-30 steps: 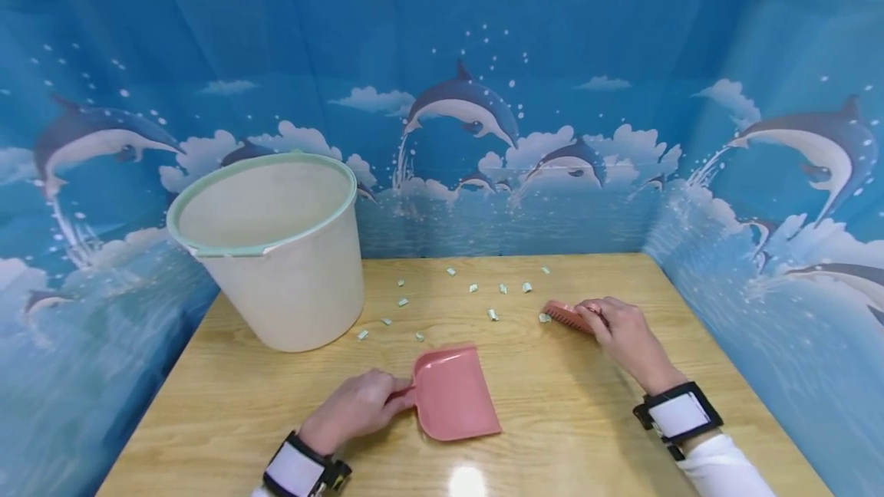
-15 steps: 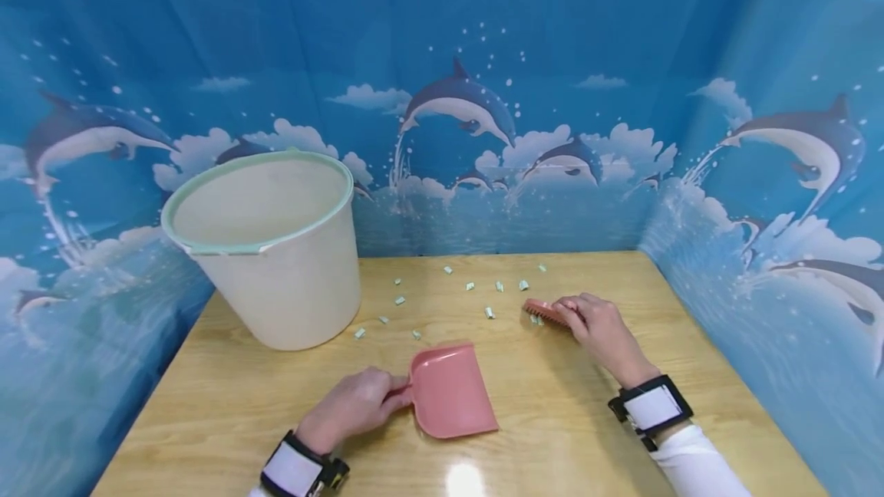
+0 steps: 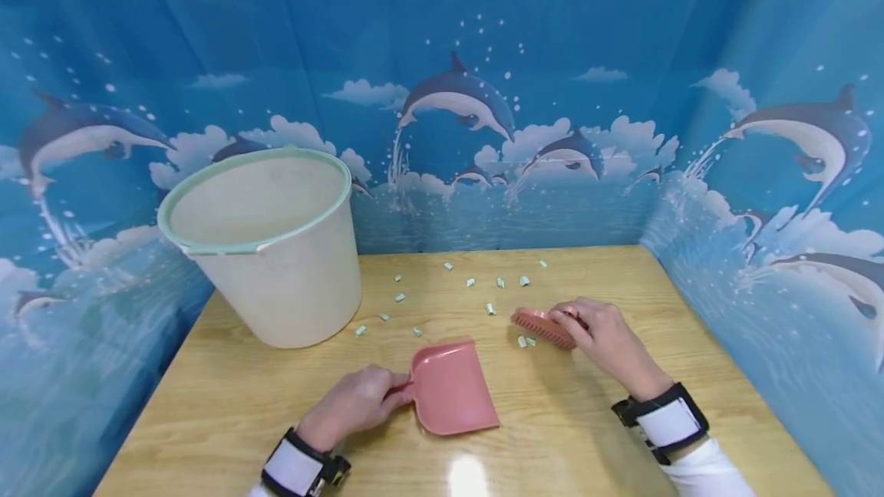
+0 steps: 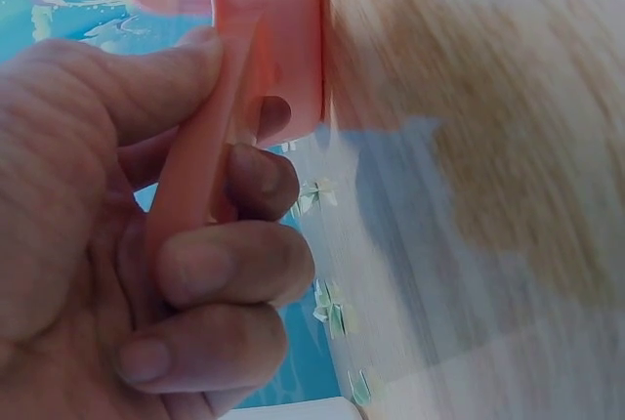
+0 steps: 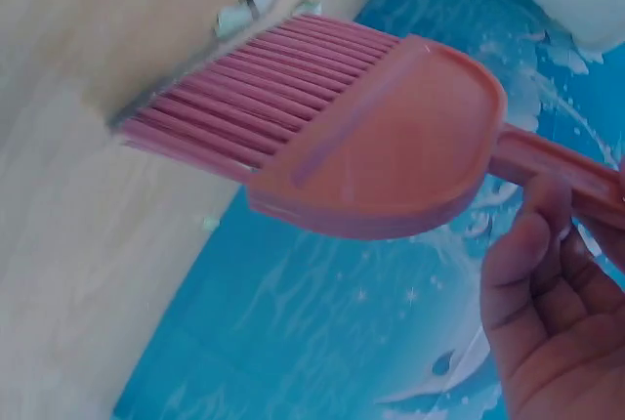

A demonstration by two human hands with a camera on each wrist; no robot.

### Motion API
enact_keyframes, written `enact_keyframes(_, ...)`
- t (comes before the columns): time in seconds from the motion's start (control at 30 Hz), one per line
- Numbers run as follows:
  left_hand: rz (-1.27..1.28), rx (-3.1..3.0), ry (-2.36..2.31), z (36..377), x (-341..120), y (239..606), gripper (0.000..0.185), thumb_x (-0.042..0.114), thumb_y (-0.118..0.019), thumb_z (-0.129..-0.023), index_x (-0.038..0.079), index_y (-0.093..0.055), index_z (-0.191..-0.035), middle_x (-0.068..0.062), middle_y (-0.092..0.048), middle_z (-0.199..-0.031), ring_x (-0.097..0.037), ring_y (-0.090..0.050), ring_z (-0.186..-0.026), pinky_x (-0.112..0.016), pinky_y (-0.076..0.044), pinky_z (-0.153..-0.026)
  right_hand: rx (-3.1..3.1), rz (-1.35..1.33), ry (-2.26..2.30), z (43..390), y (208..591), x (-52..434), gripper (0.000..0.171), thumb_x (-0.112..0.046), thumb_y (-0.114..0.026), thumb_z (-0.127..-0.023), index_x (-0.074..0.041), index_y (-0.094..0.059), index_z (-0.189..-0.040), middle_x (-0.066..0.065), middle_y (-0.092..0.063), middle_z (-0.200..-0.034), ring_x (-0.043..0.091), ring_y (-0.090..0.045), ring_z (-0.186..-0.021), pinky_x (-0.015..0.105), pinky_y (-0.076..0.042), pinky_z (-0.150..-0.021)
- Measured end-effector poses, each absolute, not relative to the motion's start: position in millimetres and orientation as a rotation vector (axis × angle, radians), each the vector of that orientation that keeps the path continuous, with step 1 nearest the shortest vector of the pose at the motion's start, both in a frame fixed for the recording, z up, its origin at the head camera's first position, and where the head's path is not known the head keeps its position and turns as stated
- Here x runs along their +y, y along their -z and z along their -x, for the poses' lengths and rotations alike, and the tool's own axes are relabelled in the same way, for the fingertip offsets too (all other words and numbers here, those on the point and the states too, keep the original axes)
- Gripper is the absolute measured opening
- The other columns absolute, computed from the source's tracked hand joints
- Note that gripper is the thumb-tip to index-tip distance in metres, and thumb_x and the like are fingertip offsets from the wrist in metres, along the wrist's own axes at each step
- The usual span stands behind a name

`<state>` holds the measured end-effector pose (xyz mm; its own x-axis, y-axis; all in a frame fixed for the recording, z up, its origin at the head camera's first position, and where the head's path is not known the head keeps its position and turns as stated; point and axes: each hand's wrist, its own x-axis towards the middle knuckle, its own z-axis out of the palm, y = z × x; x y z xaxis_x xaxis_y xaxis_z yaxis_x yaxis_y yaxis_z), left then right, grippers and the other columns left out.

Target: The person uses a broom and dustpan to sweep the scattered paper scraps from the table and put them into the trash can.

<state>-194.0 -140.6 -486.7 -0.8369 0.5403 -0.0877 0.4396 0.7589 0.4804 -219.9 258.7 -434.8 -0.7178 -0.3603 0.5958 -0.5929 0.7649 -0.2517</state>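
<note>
Brush point(image 3: 543, 327) extends left from right fingers point(image 5: 518, 249) clamped on its handle; left fingers point(image 4: 234, 264) clamp dustpan point(image 3: 454, 391); far-left bucket point(image 3: 297, 290) hides its bottom.

The person wears a black right wristband point(image 3: 661, 420) with a white rectangular panel point(image 3: 670, 422) on its face and a small black block point(image 3: 625, 411) at its left edge. Just below the right wristband comes a white sleeve point(image 3: 708, 471). Well left of the right wristband is a similar black left wristband point(image 3: 297, 468), also white-panelled, with white cloth point(image 3: 258, 491) barely showing.
</note>
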Motion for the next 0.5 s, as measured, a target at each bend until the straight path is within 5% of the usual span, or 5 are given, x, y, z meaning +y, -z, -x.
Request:
enact_keyframes(0.17, -0.792, 2.751, -0.644, 194, -141, 487, 0.03, 0.035, -0.061, -0.103, 0.02, -0.072, -0.127, 0.015, -0.058, -0.07, -0.001, -0.047, -0.052, -0.021, -0.04, -0.047, -2.396, -0.656, -0.463, 231, 433, 267, 0.018, -0.007, -0.074, -0.092, -0.004, -0.076, -0.11, 0.006, -0.07, -0.084, 0.017, -0.064, -0.069, 0.04, -0.054, -0.062)
enact_keyframes(0.3, -0.76, 2.737, -0.636, 194, -140, 487, 0.032, 0.035, -0.061, -0.103, 0.019, -0.07, -0.13, 0.014, -0.056, -0.067, -0.002, -0.047, -0.051, -0.021, -0.039, -0.047, -2.424, -0.61, -0.414, 239, 441, 268, 0.032, -0.011, -0.073, -0.094, -0.001, -0.071, -0.124, 0.016, -0.073, -0.092, 0.032, -0.071, -0.077, 0.05, -0.057, -0.07)
enact_keyframes(0.5, -0.71, 2.715, -0.652, 192, -140, 485, 0.035, 0.036, -0.061, -0.102, 0.019, -0.069, -0.132, 0.013, -0.056, -0.068, -0.004, -0.048, -0.053, -0.021, -0.041, -0.049, -2.509, -0.611, -0.425, 238, 450, 254, 0.02, -0.018, -0.069, -0.098, -0.004, -0.076, -0.111, 0.014, -0.075, -0.097, 0.033, -0.073, -0.087, 0.05, -0.059, -0.076)
